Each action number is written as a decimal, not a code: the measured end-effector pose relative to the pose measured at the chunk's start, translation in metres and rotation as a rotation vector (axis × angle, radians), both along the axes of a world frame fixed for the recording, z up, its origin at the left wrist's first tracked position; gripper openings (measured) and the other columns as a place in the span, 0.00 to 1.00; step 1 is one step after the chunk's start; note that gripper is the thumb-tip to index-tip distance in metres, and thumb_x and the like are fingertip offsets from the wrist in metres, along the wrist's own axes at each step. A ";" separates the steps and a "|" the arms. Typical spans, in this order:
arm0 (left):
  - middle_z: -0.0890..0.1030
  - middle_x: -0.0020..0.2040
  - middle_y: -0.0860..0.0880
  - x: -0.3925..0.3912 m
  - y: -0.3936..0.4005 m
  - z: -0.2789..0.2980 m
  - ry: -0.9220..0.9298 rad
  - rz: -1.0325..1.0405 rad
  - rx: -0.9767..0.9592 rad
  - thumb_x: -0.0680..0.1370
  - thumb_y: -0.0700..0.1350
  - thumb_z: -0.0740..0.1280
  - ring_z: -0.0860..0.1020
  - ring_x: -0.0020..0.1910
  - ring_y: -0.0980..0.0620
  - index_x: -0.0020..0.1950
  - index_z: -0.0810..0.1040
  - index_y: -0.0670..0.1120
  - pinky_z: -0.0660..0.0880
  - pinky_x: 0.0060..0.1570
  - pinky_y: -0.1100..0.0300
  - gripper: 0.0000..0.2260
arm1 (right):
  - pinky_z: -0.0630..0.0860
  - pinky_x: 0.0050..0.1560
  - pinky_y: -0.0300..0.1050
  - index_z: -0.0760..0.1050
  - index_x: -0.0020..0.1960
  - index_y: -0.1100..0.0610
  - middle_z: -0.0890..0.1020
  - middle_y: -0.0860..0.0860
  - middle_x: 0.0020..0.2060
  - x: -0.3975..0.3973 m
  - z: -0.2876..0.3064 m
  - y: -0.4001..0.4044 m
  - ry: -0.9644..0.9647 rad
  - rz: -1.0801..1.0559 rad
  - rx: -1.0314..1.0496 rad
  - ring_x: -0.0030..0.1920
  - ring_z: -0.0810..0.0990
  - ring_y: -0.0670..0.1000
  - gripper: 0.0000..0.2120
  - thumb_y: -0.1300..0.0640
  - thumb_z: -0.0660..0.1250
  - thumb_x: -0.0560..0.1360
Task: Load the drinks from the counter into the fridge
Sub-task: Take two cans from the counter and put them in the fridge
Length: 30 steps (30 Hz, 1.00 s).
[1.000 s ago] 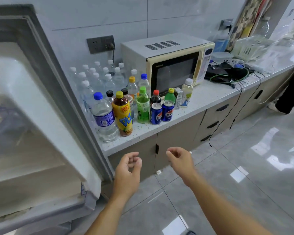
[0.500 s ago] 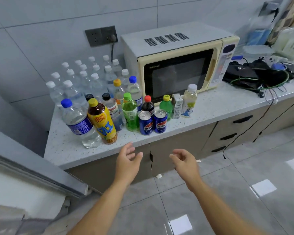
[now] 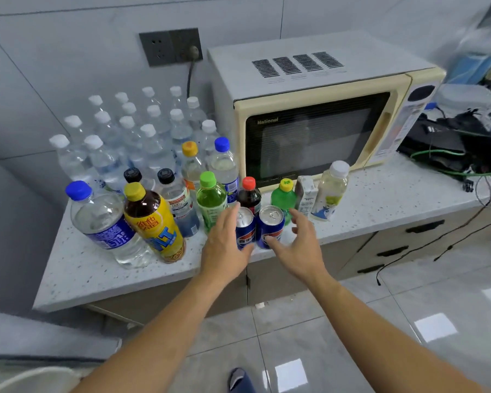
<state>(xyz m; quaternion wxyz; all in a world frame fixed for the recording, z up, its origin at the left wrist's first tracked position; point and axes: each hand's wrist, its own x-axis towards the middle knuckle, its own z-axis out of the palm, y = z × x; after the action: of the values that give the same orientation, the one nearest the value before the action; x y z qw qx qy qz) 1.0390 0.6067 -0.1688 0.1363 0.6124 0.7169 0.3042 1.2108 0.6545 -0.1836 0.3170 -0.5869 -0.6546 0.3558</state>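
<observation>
Two blue Pepsi cans stand side by side near the front edge of the speckled counter (image 3: 77,276). My left hand (image 3: 226,245) is open, its fingers against the left side of the left can (image 3: 245,226). My right hand (image 3: 298,245) is open and spread around the right side of the right can (image 3: 271,222); whether it touches is unclear. Behind the cans stand a green bottle (image 3: 210,198), a dark cola bottle (image 3: 249,192) and a small green bottle (image 3: 284,194). A yellow tea bottle (image 3: 153,222) and a large water bottle (image 3: 102,219) lean at the left.
Several clear water bottles (image 3: 131,131) crowd the back left by the wall. A cream microwave (image 3: 318,109) stands right behind the drinks. A small carton (image 3: 305,194) and pale bottle (image 3: 329,191) sit in front of it. Cables (image 3: 448,154) lie at right. The fridge edge (image 3: 40,338) is at lower left.
The view swung from the open fridge to the counter and moved closer. Both hands rose from below the counter edge and reached forward to the two Pepsi cans, fingers opening.
</observation>
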 end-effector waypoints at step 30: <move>0.84 0.47 0.61 0.029 -0.053 -0.028 -0.883 0.618 -0.066 0.54 0.53 0.81 0.82 0.45 0.62 0.52 0.78 0.62 0.76 0.41 0.67 0.28 | 0.74 0.51 0.33 0.71 0.60 0.46 0.80 0.40 0.51 0.010 -0.020 0.006 0.276 0.263 -0.079 0.51 0.79 0.41 0.29 0.56 0.80 0.65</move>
<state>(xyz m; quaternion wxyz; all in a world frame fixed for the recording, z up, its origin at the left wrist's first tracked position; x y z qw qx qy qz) 1.0680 0.5533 -0.1964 0.3480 0.1822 0.7475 0.5358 1.2212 0.6600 -0.2034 0.3311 -0.4542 -0.6613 0.4967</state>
